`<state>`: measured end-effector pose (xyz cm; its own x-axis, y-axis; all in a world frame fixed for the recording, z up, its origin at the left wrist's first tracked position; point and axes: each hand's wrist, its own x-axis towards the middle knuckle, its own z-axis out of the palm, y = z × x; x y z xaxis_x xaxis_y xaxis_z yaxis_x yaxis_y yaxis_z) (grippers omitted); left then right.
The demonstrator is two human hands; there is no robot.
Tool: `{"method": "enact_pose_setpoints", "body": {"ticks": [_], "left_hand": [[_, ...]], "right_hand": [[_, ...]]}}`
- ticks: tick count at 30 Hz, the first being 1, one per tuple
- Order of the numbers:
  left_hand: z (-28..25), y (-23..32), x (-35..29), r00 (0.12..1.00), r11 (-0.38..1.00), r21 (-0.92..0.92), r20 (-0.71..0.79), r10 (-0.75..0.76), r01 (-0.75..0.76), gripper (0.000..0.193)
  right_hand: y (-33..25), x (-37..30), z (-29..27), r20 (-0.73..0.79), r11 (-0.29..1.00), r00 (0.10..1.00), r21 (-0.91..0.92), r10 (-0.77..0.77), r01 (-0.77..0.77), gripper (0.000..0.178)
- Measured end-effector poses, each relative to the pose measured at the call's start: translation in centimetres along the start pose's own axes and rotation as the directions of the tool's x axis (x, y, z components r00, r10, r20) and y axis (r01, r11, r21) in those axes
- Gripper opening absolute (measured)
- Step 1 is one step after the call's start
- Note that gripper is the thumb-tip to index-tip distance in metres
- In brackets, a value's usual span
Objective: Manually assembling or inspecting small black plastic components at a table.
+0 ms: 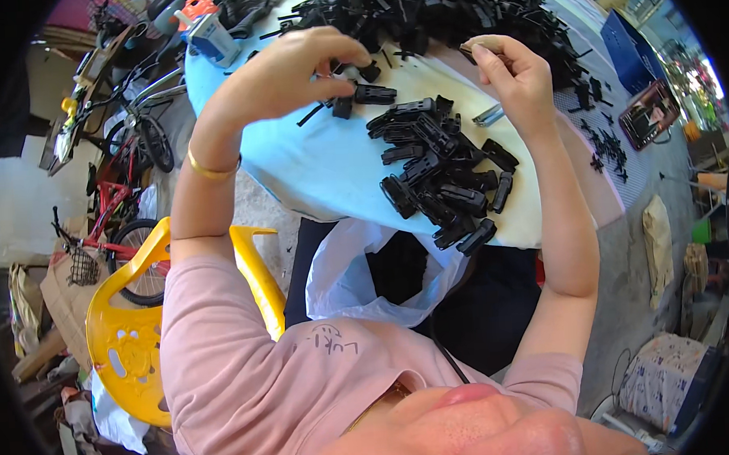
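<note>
Over the far left part of the table, my left hand (301, 74) is curled with a gap between thumb and fingers. Black plastic pieces (374, 94) lie right by its fingertips, and nothing is plainly gripped. My right hand (514, 79) is raised at the far right, thumb and fingertips pinching a small dark piece (467, 51) too small to identify. Below it rest some thin silvery metal strips (488, 115). Between my forearms sits a pile of black plastic clip-like parts (434, 155). A much larger heap of black parts (428, 13) spreads along the far side.
The light-covered table (297, 165) curves before me. Small black pieces (608, 148), a phone-like device (651, 114) and a blue bin (629, 53) are at right. A blue-white container (213, 40) stands far left. A white plastic bag (334, 273) lies at my lap, a yellow chair (129, 335) beside me.
</note>
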<state>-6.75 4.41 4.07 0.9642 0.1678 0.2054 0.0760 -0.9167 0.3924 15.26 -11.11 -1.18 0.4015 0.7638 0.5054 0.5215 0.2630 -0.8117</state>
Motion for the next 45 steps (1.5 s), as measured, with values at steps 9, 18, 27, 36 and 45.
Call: {"method": "enact_pose_setpoints", "body": {"ticks": [9,18,27,36,45], "left_hand": [[5.5,-1.3,-2.0,0.969,0.963,0.188,-0.190,-0.158,0.194,0.044],[5.4,0.7,3.7,0.926,0.989,0.128,-0.377,-0.022,0.076,0.053],[3.6,5.3,7.2,0.959,0.639,-0.760,-0.256,-0.120,-0.123,0.065],[6.6,3.5,7.7,0.930,0.579,-0.762,-0.367,-0.017,-0.290,0.060],[6.6,2.6,7.3,0.931,0.406,-0.894,-0.294,-0.217,-0.188,0.064]], "right_hand": [[-0.8,-0.5,0.8,0.055,0.986,0.992,-0.114,-0.117,0.122,0.014],[-0.6,-0.2,0.2,0.020,0.979,0.993,-0.164,-0.117,0.118,0.013],[-0.3,0.2,-1.0,-0.037,0.945,0.992,0.309,0.122,-0.105,0.031],[-0.5,0.3,-1.9,0.153,0.817,0.974,0.532,0.166,-0.223,0.026],[-0.9,1.0,-1.7,-0.245,0.902,0.916,0.375,0.318,-0.213,0.029]]}}
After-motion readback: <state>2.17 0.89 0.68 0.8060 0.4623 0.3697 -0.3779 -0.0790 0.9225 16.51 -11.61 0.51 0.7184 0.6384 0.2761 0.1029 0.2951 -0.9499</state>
